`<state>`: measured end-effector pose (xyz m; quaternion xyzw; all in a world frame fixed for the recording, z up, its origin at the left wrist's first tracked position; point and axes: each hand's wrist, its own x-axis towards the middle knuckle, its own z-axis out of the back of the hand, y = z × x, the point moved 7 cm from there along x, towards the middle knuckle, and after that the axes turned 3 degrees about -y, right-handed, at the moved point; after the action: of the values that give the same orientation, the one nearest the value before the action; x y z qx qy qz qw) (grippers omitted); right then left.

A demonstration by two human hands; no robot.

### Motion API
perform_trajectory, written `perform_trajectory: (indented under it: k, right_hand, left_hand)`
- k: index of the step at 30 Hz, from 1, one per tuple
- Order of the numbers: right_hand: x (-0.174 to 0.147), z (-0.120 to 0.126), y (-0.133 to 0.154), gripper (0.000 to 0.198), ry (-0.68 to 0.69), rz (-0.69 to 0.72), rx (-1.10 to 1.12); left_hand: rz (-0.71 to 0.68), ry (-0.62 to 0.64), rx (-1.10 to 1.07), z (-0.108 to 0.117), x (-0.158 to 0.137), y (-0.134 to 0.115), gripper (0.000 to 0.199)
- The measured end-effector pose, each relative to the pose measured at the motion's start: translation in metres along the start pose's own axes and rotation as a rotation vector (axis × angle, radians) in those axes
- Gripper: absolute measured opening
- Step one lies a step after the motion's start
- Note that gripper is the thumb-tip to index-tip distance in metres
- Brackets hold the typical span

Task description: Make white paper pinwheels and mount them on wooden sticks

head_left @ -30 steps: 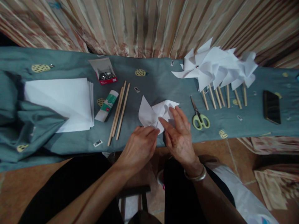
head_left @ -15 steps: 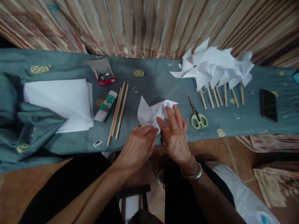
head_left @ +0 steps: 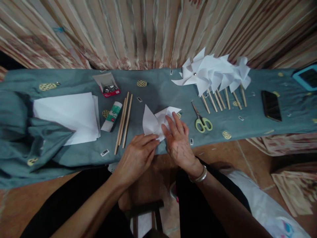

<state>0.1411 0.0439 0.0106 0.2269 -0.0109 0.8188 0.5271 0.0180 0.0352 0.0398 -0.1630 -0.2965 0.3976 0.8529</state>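
Near the front edge of the cloth-covered table, a partly folded white paper pinwheel (head_left: pixel 150 121) lies between my hands. My left hand (head_left: pixel 137 152) is closed, its thumb and fingers pinching the paper's near edge. Across the right part of the paper rests my right hand (head_left: pixel 179 142), fingers stretched out and apart, pressing on it. The fingers cover part of the paper's middle. Green-handled scissors (head_left: pixel 203 124) lie just right of my right hand. Three wooden sticks (head_left: pixel 126 120) and a glue stick (head_left: pixel 114 115) with a green label lie to the left.
Several finished pinwheels (head_left: pixel 210 71) on sticks overlap at the back right. A phone (head_left: pixel 271 105) and a blue-framed device (head_left: pixel 307 77) lie farther right. At the left are an open box of metal pins (head_left: pixel 110 89) and a stack of white paper (head_left: pixel 64 115). A curtain (head_left: pixel 138 33) hangs behind.
The view has shifted slightly, so the pinwheels, scissors and phone appear farther left. My hands keep nearly the same hold on the paper.
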Motion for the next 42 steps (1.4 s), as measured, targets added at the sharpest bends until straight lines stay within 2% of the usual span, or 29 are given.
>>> perform_trajectory:
  k: [5, 9, 15, 17, 21, 26, 42]
  right_hand:
    - [-0.001, 0.000, -0.004, 0.041, -0.038, 0.027, -0.051]
    - [-0.002, 0.001, -0.008, 0.045, -0.047, 0.020, -0.013]
    - [-0.001, 0.001, -0.011, 0.047, -0.059, -0.009, 0.029]
    - [0.000, 0.002, -0.011, 0.042, -0.069, -0.008, 0.026]
    - [0.001, 0.004, -0.012, 0.035, -0.069, -0.010, 0.004]
    - [0.001, 0.005, -0.013, 0.037, -0.024, -0.041, 0.000]
    - [0.003, 0.007, -0.012, 0.036, 0.026, -0.068, 0.044]
  left_hand:
    - [0.031, -0.003, -0.033, 0.016, -0.004, 0.016, 0.021]
    - [0.066, 0.009, -0.029, 0.026, -0.009, 0.032, 0.019]
    - [0.145, -0.152, 0.146, 0.035, -0.003, 0.049, 0.025]
    - [0.134, -0.154, 0.139, 0.033, 0.006, 0.049, 0.027]
    - [0.094, -0.078, 0.041, 0.023, 0.024, 0.051, 0.017]
    - [0.141, -0.018, -0.066, 0.012, 0.039, 0.061, 0.019]
    - [0.230, 0.061, -0.043, -0.006, 0.054, 0.064, 0.016]
